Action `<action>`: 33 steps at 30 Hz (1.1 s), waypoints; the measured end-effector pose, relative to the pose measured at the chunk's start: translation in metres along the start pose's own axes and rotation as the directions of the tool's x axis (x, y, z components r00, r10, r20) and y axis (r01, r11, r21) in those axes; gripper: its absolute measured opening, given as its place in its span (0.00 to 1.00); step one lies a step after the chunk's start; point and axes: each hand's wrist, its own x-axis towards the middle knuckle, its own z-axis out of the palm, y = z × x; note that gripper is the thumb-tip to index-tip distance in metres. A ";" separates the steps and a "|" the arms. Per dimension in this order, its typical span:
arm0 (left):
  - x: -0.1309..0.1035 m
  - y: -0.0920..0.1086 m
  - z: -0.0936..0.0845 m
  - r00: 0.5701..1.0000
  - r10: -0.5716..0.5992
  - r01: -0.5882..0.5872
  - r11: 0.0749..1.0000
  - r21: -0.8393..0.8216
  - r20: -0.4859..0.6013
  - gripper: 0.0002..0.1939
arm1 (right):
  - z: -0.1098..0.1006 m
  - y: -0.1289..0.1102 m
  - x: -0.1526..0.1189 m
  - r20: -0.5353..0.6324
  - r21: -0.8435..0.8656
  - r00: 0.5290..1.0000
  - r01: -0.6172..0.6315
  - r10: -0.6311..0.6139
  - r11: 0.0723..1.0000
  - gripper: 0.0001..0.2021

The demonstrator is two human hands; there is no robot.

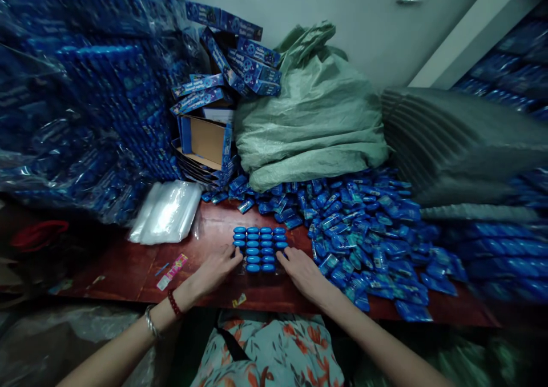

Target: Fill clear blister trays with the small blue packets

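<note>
Several small, rounded blue packets are lined up in close columns on the red-brown tabletop. My left hand is at the lower left of this block, fingers bent and closed against the outer packets. At the opposite side, my right hand pinches in on the lower right packets. The fingers partly hide the ends of both outer columns. What lies under the fingertips is hard to make out.
Loose blue packets are heaped on the right. Clear plastic bags lie at left, below an open display box and flattened boxes. A green sack stands behind. Wrapped blue goods rise at far left; a pink strip lies nearby.
</note>
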 end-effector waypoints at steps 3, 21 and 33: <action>0.004 0.013 0.008 0.997 -0.059 0.054 0.992 0.116 0.043 0.20 | 0.002 -0.004 0.009 0.018 -0.039 1.000 -0.003 0.004 0.999 0.16; 0.028 -0.018 -0.003 0.836 -0.369 0.195 0.891 -0.409 -0.406 0.16 | 0.022 0.001 -0.004 -0.315 0.031 0.945 -0.077 0.083 0.997 0.15; 0.147 -0.076 -0.005 0.870 -0.489 0.438 0.824 -0.359 -0.063 0.06 | 0.009 0.029 -0.001 -0.288 0.266 0.929 -0.158 0.234 0.951 0.15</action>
